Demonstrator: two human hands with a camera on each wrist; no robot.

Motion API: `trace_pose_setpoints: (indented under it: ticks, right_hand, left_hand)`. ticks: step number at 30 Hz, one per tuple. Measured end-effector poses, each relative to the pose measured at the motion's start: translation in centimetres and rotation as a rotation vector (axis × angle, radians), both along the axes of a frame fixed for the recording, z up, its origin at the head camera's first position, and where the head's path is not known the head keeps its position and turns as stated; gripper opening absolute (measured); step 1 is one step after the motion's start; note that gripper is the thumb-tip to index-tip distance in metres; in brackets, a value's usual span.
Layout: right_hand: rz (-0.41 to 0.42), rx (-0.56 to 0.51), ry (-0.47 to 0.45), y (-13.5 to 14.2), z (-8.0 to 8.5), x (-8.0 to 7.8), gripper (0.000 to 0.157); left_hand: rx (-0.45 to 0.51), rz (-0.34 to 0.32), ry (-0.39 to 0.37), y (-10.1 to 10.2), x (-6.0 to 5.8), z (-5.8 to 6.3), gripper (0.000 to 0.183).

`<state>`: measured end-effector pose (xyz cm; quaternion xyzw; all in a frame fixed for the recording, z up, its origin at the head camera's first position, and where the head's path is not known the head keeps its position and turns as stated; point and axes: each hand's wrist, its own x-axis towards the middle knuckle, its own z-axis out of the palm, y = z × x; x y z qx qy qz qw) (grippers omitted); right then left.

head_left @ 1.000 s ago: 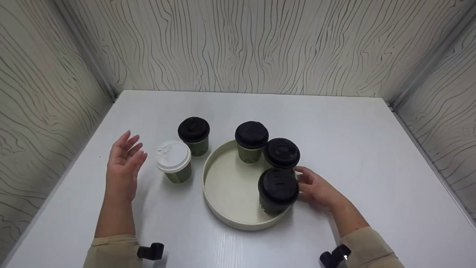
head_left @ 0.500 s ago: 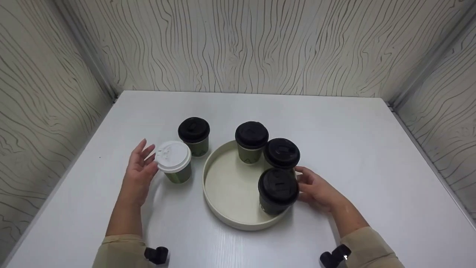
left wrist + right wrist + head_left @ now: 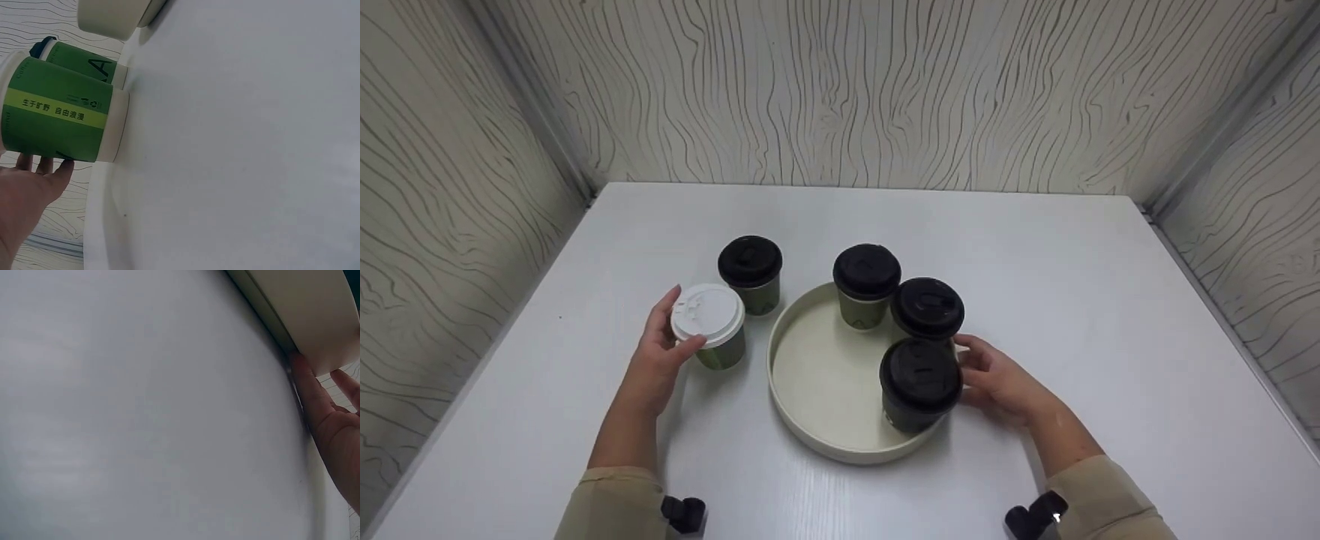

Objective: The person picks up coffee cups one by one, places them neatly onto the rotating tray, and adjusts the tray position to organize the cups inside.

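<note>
A green paper cup with a white lid (image 3: 709, 315) stands on the table left of the tray. My left hand (image 3: 656, 364) reaches around its left side, the thumb overlapping the front of the lid's rim. In the left wrist view, fingertips (image 3: 64, 169) lie at the side of this green cup (image 3: 59, 107). My right hand (image 3: 997, 382) rests with extended fingers against the outer wall of the round cream tray (image 3: 817, 439), partly hidden behind a black-lidded cup (image 3: 921, 382). The right wrist view shows fingers (image 3: 306, 377) touching the tray wall (image 3: 315, 320).
Two more black-lidded cups, one at the back (image 3: 866, 281) and one at the right (image 3: 928, 309), stand on the tray. Another black-lidded cup (image 3: 751, 266) is on the table just behind the white-lidded one. Patterned panels (image 3: 840, 90) enclose the white table (image 3: 1057, 262).
My left hand has moved right from beside the white-lidded cup until its thumb and fingers straddle the cup's left side. The right hand, the tray and the cups keep their places.
</note>
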<state>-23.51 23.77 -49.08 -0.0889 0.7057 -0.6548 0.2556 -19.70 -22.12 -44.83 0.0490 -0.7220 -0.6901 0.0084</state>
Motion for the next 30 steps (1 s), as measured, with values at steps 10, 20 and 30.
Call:
trace_pose_setpoints:
  ticks: [10, 20, 30]
  right_hand:
    - [0.014, -0.022, -0.01, 0.03, 0.26, 0.07, 0.068]
    - [-0.005, -0.013, -0.014, 0.09, 0.1, 0.1, 0.065]
    - [0.0, -0.034, -0.019, 0.29, 0.2, 0.29, 0.066]
  left_hand:
    - [-0.068, 0.008, -0.033, 0.19, -0.31, -0.58, 0.091]
    - [-0.117, -0.031, 0.01, 0.23, -0.24, -0.73, 0.097]
    - [-0.162, -0.03, 0.028, 0.27, -0.16, -0.63, 0.095]
